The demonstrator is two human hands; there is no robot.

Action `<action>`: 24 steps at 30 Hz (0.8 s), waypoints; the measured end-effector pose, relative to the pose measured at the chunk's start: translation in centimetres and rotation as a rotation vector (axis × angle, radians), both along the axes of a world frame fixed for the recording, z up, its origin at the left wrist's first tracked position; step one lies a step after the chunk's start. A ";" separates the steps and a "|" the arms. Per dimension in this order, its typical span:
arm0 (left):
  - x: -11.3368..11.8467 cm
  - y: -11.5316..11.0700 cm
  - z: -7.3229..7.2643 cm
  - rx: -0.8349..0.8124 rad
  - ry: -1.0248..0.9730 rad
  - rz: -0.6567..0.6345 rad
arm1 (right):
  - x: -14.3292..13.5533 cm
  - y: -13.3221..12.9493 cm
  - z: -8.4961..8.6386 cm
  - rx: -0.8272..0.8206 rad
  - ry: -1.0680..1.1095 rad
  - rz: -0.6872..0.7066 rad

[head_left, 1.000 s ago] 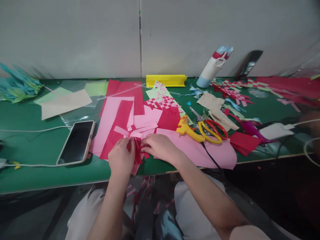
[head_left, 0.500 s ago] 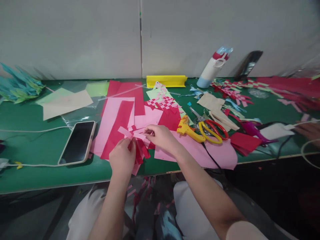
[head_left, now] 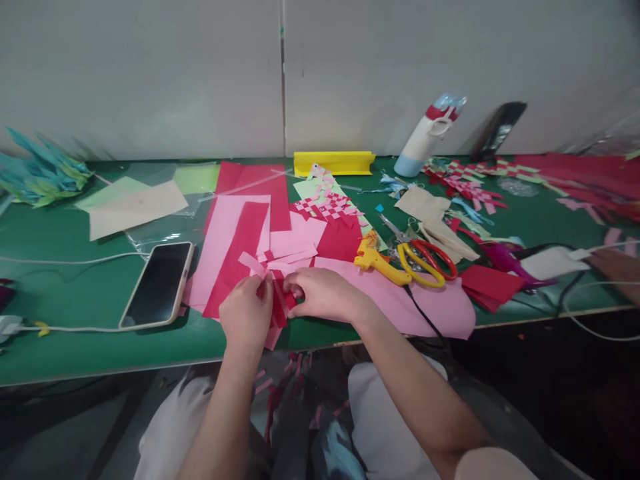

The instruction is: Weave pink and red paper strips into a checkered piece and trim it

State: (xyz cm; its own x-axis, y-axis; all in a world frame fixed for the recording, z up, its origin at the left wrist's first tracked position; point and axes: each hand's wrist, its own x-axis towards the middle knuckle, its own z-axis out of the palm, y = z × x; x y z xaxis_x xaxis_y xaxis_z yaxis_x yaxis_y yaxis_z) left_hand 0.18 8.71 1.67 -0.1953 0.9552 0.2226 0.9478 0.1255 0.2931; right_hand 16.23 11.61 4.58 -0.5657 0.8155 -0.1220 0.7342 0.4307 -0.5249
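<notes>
Between thumb and fingers my left hand (head_left: 247, 310) pinches crossed pink and red paper strips (head_left: 254, 265), near the table's front edge. My right hand (head_left: 320, 293) is just to the right, its fingertips closed on the red end of a paper strip (head_left: 291, 301) of the same piece. The spot where the strips cross is partly hidden by my left thumb. Beneath and behind lie pink paper sheets (head_left: 213, 240) and a red sheet (head_left: 253, 180). Woven pink, red and white paper fish (head_left: 327, 205) rest on a pale green sheet beyond my hands.
A yellow glue gun (head_left: 375, 257) and scissors (head_left: 423, 263) lie to the right on pink paper. A phone (head_left: 157, 287) with white cables is at left. A bottle (head_left: 430, 137) stands by the wall. Another person's hand (head_left: 617, 267) is at the far right.
My right hand has moved down and toward me, from the pink strip to the red strip end. My left hand keeps its pinch in nearly the same place.
</notes>
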 end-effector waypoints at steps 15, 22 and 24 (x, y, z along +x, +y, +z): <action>-0.3 0.0 0.0 -0.025 -0.038 -0.027 | -0.9 0.6 -0.7 0.050 0.207 -0.201; -0.4 -0.1 -0.2 0.012 -0.019 -0.075 | -1.0 1.3 -0.8 0.029 0.173 -0.253; -0.4 -0.1 -0.3 0.019 -0.023 -0.079 | -1.0 1.5 -0.7 0.023 0.157 -0.249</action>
State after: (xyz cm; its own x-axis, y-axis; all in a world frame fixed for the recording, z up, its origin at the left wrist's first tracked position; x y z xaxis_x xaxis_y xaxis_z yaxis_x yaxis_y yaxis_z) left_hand -0.26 8.59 1.42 -0.1249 0.9635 0.2367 0.9474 0.0450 0.3168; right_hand 15.27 13.06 3.89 -0.3581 0.9333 -0.0285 0.7296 0.2607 -0.6322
